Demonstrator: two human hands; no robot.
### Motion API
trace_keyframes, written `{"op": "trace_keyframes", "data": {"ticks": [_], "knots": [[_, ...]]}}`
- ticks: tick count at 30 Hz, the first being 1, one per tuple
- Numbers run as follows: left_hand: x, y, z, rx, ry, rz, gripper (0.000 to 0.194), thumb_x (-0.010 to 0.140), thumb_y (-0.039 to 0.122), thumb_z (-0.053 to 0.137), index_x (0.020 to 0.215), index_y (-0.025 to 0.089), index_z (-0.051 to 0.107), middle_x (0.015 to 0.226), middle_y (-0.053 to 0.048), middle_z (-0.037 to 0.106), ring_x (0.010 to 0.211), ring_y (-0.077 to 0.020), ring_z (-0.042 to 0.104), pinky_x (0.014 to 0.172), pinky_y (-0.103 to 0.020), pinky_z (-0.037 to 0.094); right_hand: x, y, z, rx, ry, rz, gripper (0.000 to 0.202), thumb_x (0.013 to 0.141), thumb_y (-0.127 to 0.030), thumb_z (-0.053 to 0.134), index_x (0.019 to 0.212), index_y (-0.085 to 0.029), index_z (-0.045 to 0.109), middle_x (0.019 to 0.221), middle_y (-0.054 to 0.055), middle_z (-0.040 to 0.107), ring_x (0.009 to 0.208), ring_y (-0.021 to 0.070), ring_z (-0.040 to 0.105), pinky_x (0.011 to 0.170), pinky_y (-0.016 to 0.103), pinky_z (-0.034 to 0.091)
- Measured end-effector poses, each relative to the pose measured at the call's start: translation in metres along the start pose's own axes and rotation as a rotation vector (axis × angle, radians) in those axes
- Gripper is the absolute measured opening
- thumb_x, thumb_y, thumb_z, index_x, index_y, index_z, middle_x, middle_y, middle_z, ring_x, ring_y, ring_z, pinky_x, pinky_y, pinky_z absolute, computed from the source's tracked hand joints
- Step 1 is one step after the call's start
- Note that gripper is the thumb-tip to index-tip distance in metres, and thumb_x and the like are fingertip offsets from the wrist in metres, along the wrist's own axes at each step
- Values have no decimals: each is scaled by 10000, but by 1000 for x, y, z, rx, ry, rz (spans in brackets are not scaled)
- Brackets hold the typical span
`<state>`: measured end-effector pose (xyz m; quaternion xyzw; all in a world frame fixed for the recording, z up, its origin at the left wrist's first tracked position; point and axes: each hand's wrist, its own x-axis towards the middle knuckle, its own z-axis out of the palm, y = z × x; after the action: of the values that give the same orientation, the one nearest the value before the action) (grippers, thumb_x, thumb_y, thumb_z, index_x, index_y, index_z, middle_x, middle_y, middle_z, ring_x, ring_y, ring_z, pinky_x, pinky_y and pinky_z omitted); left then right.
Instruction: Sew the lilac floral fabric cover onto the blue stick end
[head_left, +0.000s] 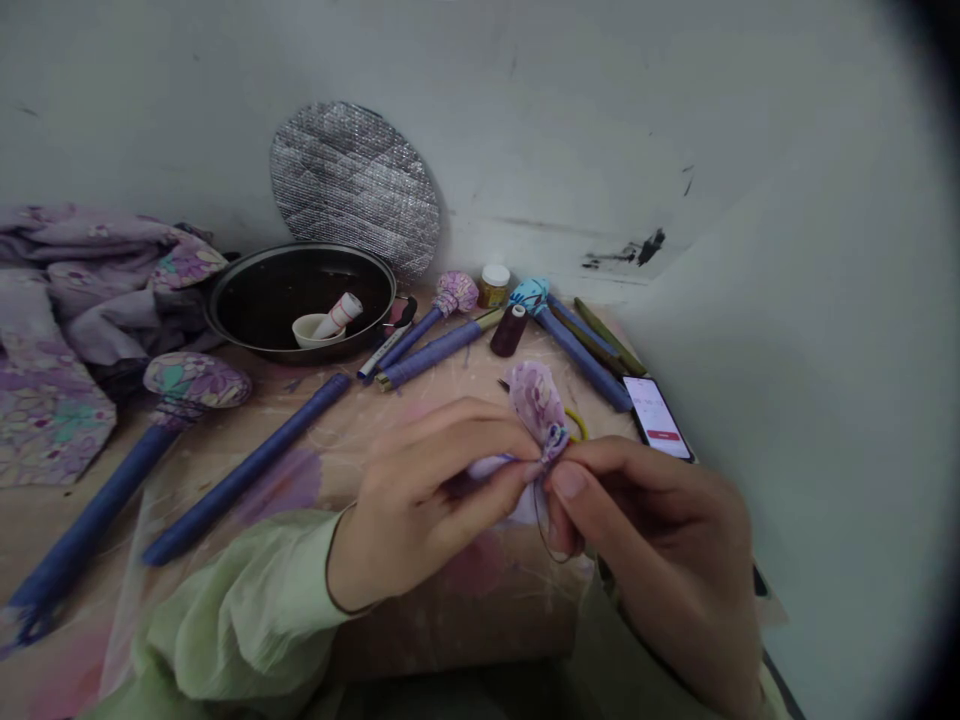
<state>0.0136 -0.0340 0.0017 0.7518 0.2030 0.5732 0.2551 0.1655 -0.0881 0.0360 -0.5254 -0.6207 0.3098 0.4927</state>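
Near the middle of the head view, a small purple floral fabric piece (536, 400) stands up, gathered at its base. My left hand (442, 490) pinches the gathered base from the left, thumb and forefinger together. From the right, my right hand (652, 540) has its thumb and forefinger closed at the same gathers. A dark thread (541, 525) hangs in a loop below the fingertips. Yellow-handled scissors (577, 422) lie partly hidden behind the fabric. A dark thread spool (509, 331) stands just beyond.
Blue wrapped sticks (247, 470) lie about the table, some with floral padded heads (196, 380). A black pan (259, 300) holds a small cup. Behind it leans a silver round mat (356, 185). A lit phone (656, 418) lies at the right edge; fabric (60, 350) is heaped left.
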Motion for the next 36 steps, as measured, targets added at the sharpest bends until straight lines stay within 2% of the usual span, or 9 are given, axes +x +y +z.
{"op": "trace_keyframes", "data": {"ticks": [4,8,10,12,14,18,22,29,36], "knots": [[1,-1,0,-20,-39,-12,92,860,90,679,910,166,666,855,-43,710,802,-132,668,758,-238,568,2,6,-1,-20,22,-43,188,863,-140,600,703,-223,650,512,-81,611,447,61,525,450,184,412],[3,-3,-2,-57,-42,-31,74,862,104,685,904,165,676,861,-37,715,794,-122,671,756,-228,557,13,11,-11,-119,216,-154,102,849,-176,631,851,-246,705,725,-40,683,644,108,577,576,232,451],[4,-4,-3,-74,-49,-36,78,860,103,689,907,165,684,862,-31,719,795,-118,676,754,-221,554,24,9,-16,-195,151,-162,95,853,-193,633,803,-230,705,756,-19,687,704,125,590,625,254,453],[5,-5,-5,-74,-65,-45,77,861,108,690,910,168,688,859,-24,719,799,-117,678,755,-219,553,37,5,-21,-212,-25,-127,178,852,-204,626,680,-210,667,685,-9,659,659,130,584,619,272,451],[5,-5,-6,-65,-91,-45,81,866,108,684,917,171,687,869,-22,723,818,-120,680,765,-221,552,48,-1,-23,-203,-143,-107,202,845,-224,637,645,-207,660,658,-5,646,647,134,581,614,280,450],[6,-7,-8,-24,-127,-13,72,878,99,669,924,154,676,910,-30,722,863,-111,672,792,-201,539,62,-8,-24,-264,-227,-144,150,814,-215,674,665,-218,687,659,-4,647,660,141,579,617,283,444],[6,-8,-9,11,-124,4,59,878,109,675,917,152,667,895,-31,712,839,-107,659,779,-201,533,66,-10,-24,-216,-378,-140,185,818,-194,656,636,-215,683,587,-26,621,595,125,553,578,272,438],[7,-11,-7,-73,-119,-95,92,876,115,673,923,194,679,895,-39,725,827,-151,668,763,-275,553,64,-5,-18,-14,-319,22,206,841,-206,628,638,-201,662,611,-36,592,531,89,492,490,240,397],[9,-13,-7,-157,-113,-162,50,865,144,699,876,188,678,844,-21,717,778,-137,659,724,-251,523,61,-3,-11,100,-260,120,231,869,-249,615,642,-213,637,621,-19,581,563,101,497,495,235,396]]}}
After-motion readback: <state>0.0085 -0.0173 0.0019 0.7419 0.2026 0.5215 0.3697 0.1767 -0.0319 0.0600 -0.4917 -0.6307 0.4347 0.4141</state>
